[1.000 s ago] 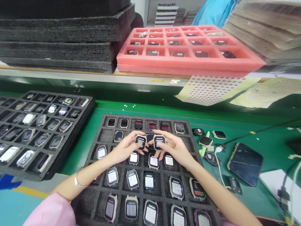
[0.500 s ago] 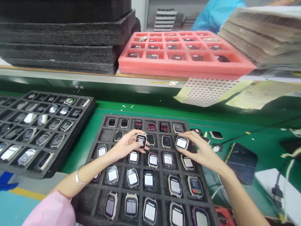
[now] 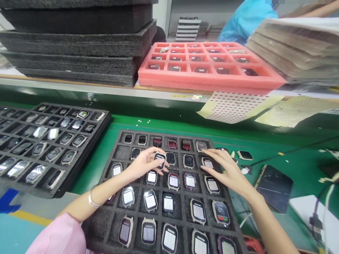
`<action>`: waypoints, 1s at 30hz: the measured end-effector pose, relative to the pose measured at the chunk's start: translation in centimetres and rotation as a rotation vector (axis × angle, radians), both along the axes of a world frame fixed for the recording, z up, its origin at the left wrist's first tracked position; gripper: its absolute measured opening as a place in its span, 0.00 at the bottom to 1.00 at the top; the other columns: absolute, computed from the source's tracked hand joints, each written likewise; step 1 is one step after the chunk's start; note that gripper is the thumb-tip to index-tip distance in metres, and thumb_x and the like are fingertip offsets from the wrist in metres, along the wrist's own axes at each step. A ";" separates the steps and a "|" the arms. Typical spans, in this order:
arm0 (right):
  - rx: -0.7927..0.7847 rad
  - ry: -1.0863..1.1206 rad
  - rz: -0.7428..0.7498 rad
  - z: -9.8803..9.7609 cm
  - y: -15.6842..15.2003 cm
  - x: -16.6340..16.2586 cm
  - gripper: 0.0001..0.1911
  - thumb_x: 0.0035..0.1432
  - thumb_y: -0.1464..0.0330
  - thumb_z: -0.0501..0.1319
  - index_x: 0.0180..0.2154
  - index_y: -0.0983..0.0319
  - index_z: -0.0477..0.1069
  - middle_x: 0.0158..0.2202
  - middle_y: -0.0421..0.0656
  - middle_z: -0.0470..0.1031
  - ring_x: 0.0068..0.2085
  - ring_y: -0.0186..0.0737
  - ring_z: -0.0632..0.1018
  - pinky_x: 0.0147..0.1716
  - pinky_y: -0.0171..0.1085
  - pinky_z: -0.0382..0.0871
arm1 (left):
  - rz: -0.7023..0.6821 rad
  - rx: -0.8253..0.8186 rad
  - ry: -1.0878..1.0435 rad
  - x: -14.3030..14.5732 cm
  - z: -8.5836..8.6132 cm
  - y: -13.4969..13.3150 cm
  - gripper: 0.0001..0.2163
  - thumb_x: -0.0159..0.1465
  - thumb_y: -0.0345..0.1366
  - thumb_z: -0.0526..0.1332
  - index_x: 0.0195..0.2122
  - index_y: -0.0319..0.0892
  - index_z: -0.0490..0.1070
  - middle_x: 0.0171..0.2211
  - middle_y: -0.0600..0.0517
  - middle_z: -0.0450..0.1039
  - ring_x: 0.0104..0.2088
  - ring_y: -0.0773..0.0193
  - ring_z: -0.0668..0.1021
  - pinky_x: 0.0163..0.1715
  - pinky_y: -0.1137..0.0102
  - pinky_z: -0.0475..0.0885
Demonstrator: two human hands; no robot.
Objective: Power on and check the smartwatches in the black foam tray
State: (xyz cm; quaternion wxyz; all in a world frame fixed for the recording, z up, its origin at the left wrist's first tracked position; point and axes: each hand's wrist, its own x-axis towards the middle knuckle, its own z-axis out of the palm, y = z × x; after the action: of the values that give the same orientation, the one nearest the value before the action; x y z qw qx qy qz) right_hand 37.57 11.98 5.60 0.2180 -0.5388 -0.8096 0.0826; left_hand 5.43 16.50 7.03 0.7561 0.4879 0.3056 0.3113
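A black foam tray with many pockets lies in front of me, most pockets holding smartwatch bodies with lit screens. My left hand is closed on one watch body, holding it just above the tray's second row. My right hand is spread flat over the tray's right side, fingertips beside a watch lying in its pocket, and holds nothing.
A second black tray of watches lies to the left. On the shelf behind stand a pink foam tray, stacked black foam and a cardboard pile. Loose watches, a cable and a dark device lie at right.
My right hand carried a watch to the right, set it in a pocket on the tray's right side and let go. My left hand still holds its watch.
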 end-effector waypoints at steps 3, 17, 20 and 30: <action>0.000 0.027 0.052 0.5 0.2 -1.2 0.22 0.63 0.61 0.58 0.57 0.60 0.64 0.51 0.50 0.70 0.52 0.49 0.70 0.54 0.50 0.61 | 0.001 0.015 0.004 -0.1 -0.1 0.0 0.16 0.59 0.40 0.65 0.45 0.38 0.65 0.33 0.45 0.77 0.33 0.58 0.81 0.31 0.66 0.77; -0.154 -0.049 -0.044 -0.8 1.2 -5.9 0.13 0.63 0.67 0.55 0.45 0.65 0.72 0.43 0.53 0.73 0.47 0.54 0.72 0.51 0.54 0.64 | 0.056 0.027 0.018 -0.4 0.6 0.0 0.20 0.58 0.37 0.67 0.48 0.38 0.64 0.36 0.44 0.76 0.35 0.58 0.80 0.33 0.66 0.76; -0.239 0.092 -0.130 -0.8 1.7 -6.4 0.12 0.60 0.66 0.58 0.42 0.66 0.72 0.40 0.55 0.72 0.46 0.58 0.73 0.48 0.57 0.64 | 0.148 0.063 0.037 -1.2 1.2 0.3 0.22 0.56 0.36 0.67 0.50 0.38 0.64 0.39 0.44 0.76 0.35 0.59 0.80 0.34 0.68 0.75; -0.367 0.390 -0.117 3.2 -0.8 -9.5 0.12 0.59 0.63 0.63 0.41 0.64 0.74 0.30 0.39 0.75 0.29 0.32 0.77 0.30 0.30 0.70 | 0.282 -0.012 0.251 -0.8 1.2 -1.1 0.30 0.47 0.48 0.71 0.50 0.43 0.67 0.38 0.47 0.79 0.37 0.52 0.80 0.30 0.68 0.77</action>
State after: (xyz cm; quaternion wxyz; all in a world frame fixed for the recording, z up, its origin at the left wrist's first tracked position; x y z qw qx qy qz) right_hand 28.05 11.19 8.80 0.2727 -0.5891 -0.6912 0.3175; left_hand 4.61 15.45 8.23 0.6636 0.4708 0.4647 0.3494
